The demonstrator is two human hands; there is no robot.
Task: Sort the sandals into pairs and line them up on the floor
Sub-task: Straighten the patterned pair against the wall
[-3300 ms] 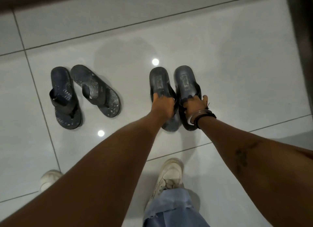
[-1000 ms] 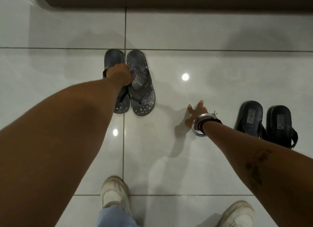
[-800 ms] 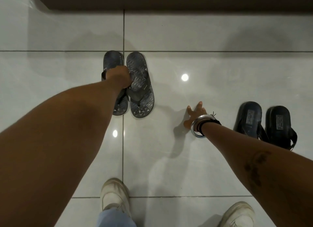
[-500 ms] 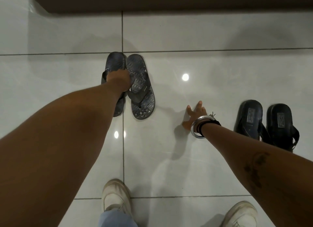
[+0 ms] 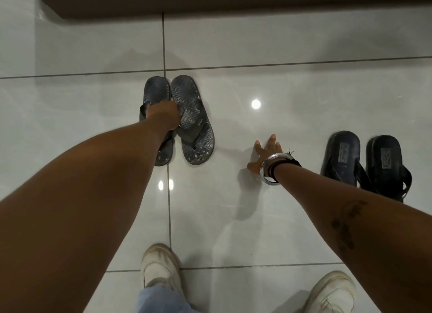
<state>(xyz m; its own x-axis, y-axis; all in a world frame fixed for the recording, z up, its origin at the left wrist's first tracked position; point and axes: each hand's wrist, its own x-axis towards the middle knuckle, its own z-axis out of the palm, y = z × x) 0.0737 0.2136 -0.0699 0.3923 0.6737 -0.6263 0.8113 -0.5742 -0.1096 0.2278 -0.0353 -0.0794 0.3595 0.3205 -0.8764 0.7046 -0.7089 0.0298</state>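
Two grey patterned flip-flops lie side by side on the white tiled floor, toes toward me: the left flip-flop (image 5: 156, 90) and the right flip-flop (image 5: 196, 135). My left hand (image 5: 163, 115) grips their straps where the two meet. To the right, a pair of dark slide sandals stands together: the left slide (image 5: 341, 156) and the right slide (image 5: 383, 160). My right hand (image 5: 264, 155), with bangles on the wrist, rests flat on the floor between the two pairs, fingers spread.
A dark brown skirting or furniture base (image 5: 233, 2) runs along the top. My white sneakers (image 5: 161, 268) (image 5: 332, 294) stand at the bottom on the glossy tiles (image 5: 233, 231), with a jeans leg (image 5: 161, 301) between.
My left hand has drawn the flip-flop pair slightly toward me, away from the tile seam, over the last second. 3.3 s ago both hands held the dark slides. My right hand stays planted.
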